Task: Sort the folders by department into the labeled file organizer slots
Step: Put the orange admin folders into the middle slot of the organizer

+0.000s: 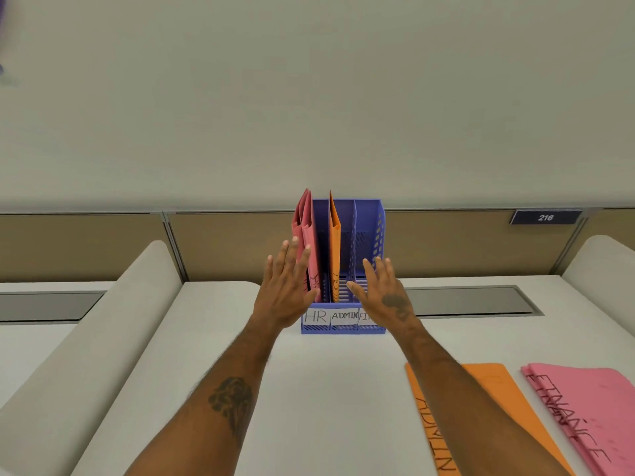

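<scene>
While your left hand and right hand are hovering spread, empty beside the organizer | you are risking nudging the pink folders askew.

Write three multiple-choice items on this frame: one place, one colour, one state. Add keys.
1. The upright orange folder stands in which slot?
A) HR
B) ADMIN
C) rightmost

2. The folder marked FINANCE on the desk is:
A) orange
B) pink
C) blue

3. The left hand and right hand are:
A) both open, holding nothing
B) both gripping one folder
C) both clenched into fists

Key:
1 B: it stands behind the ADMIN label.
2 B: its cover is pink with black lettering.
3 A: the fingers on both are straight and spread.
</scene>
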Action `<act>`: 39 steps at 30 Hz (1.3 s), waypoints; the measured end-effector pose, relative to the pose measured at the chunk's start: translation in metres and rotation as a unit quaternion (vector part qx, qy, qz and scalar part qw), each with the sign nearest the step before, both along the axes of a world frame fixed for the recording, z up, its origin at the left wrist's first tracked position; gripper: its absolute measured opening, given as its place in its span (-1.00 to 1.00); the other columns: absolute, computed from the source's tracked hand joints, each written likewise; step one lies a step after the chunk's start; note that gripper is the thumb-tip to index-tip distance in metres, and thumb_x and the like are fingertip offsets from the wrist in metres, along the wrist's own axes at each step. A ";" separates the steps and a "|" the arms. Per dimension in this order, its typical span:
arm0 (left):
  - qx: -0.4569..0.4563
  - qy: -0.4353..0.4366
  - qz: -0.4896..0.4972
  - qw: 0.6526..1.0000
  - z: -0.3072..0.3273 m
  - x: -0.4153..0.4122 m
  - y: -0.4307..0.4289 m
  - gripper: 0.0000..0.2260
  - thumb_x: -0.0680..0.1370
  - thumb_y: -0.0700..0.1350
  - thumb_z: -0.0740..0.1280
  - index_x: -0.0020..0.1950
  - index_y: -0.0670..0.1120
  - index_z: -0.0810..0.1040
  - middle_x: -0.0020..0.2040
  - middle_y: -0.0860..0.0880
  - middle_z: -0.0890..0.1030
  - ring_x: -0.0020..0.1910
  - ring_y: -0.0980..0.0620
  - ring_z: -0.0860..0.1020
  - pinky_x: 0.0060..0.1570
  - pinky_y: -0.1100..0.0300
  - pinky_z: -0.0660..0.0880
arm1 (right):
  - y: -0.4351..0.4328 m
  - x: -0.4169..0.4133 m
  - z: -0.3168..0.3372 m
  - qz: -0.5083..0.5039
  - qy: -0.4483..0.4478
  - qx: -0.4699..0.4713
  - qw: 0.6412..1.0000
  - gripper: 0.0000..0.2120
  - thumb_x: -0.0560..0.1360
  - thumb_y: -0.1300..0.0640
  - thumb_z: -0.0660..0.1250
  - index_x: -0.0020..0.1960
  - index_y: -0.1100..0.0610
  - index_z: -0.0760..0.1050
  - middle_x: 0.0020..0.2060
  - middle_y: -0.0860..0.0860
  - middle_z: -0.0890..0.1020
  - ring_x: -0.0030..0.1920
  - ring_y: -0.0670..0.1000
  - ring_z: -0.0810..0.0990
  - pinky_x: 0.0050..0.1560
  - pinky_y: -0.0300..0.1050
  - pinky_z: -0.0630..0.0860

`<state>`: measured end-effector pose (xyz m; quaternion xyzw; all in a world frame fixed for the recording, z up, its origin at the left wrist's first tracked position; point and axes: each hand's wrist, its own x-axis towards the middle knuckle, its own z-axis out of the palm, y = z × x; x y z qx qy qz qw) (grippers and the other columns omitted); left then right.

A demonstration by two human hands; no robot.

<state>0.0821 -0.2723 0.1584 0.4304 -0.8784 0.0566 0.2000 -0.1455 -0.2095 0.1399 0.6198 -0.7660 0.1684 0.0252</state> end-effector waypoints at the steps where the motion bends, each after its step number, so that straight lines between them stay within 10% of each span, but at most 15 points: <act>1: 0.000 0.000 -0.001 1.000 -0.005 0.000 0.006 -0.21 0.60 0.24 0.15 0.61 -0.01 -0.28 0.61 -0.06 -0.33 0.58 -0.04 -0.34 0.53 -0.13 -0.20 | 0.011 -0.002 -0.002 -0.006 0.015 0.000 1.000 -0.21 0.51 -0.38 -0.17 0.58 0.08 -0.03 0.57 0.16 0.00 0.56 0.16 -0.10 0.48 0.15 0.19; 30: 0.202 -0.043 -0.001 0.978 -0.168 -0.172 0.242 -0.21 0.53 0.41 -0.14 0.55 0.00 -0.39 0.55 -0.05 -0.44 0.55 -0.05 -0.39 0.51 -0.06 -0.30 | 0.283 -0.183 -0.147 -0.091 0.006 0.198 0.976 -0.25 0.55 -0.37 -0.12 0.58 0.07 -0.03 0.57 0.18 -0.06 0.57 0.17 -0.10 0.44 0.15 0.22; 39: 0.322 0.008 0.181 0.929 -0.186 -0.214 0.292 -0.26 0.58 0.33 0.12 0.58 -0.15 0.10 0.53 -0.16 0.18 0.52 -0.13 0.14 0.41 -0.05 0.26 | 0.304 -0.210 -0.182 -0.136 -0.072 0.271 0.950 -0.27 0.55 -0.38 -0.12 0.56 0.04 0.03 0.57 0.17 -0.02 0.55 0.18 0.00 0.42 0.20 0.23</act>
